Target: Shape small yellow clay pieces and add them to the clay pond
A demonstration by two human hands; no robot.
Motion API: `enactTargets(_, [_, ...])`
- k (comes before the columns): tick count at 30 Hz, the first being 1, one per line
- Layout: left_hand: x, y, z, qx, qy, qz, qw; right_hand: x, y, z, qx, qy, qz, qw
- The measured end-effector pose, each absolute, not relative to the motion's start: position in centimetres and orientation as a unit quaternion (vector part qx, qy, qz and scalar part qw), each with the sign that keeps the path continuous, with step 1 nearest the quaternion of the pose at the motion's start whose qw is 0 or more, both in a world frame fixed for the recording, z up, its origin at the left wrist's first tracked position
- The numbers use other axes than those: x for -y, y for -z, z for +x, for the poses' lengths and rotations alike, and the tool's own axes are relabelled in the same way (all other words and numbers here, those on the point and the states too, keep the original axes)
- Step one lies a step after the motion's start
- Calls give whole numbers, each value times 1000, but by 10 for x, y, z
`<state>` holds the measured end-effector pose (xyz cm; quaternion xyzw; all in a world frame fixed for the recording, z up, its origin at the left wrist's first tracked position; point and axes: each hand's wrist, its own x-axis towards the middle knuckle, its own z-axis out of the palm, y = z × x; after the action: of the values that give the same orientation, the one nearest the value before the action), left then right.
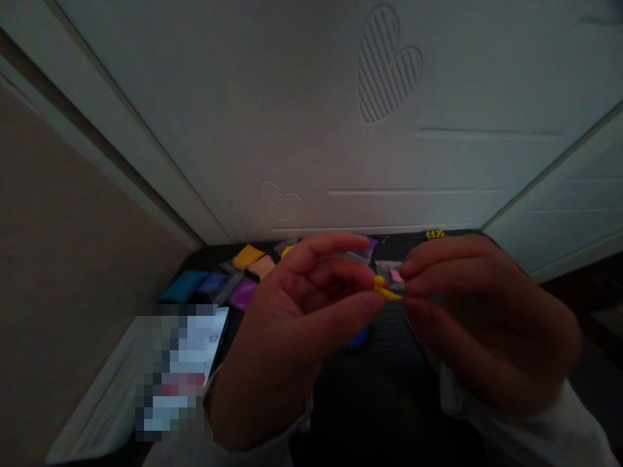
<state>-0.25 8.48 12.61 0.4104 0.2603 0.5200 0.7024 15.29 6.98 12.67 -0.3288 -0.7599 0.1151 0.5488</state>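
Note:
Both my hands are raised close to the camera over a dark surface point(341, 383). My left hand point(302, 324) and my right hand point(487, 318) meet at the fingertips, pinching a small yellow piece point(386, 288) between them. A tiny clear bag with something pink inside point(393, 275) lies just behind the fingertips, by my right forefinger. Fingers of both hands are curled closed around the yellow piece.
Several small coloured packets, blue point(187, 285), orange point(248, 256), peach and purple point(243, 293), lie at the back left of the dark surface. A blurred phone-like object point(180, 370) sits at the left. White panels with heart shapes point(387, 65) rise behind. A small multicoloured item point(435, 233) rests far back.

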Motion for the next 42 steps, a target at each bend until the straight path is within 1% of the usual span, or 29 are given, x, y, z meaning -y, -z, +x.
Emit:
enactTargets(6, [-85,-126,-1,-242,-512,375,734,-69,-126,154,772,-65,-327,541])
enactTargets(16, [-83,-126,1,-256,-516,378,725,-68,-127,154,774,-44,-341,531])
enactTargets(21, [-83,-125,2,-259,-517,385,719,-68,-127,155,778,-48,-340,526])
enactTargets(28, [-83,-125,0,-259,-519,407,705,-71,-124,151,756,-92,-331,558])
enactTargets(32, [-82,-124,1,-263,-539,422,679,-71,-125,150,758,-109,-344,543])
enactTargets(42, [-76,-128,3,-284,-563,432,645,-70,-125,151,759,-99,-349,541])
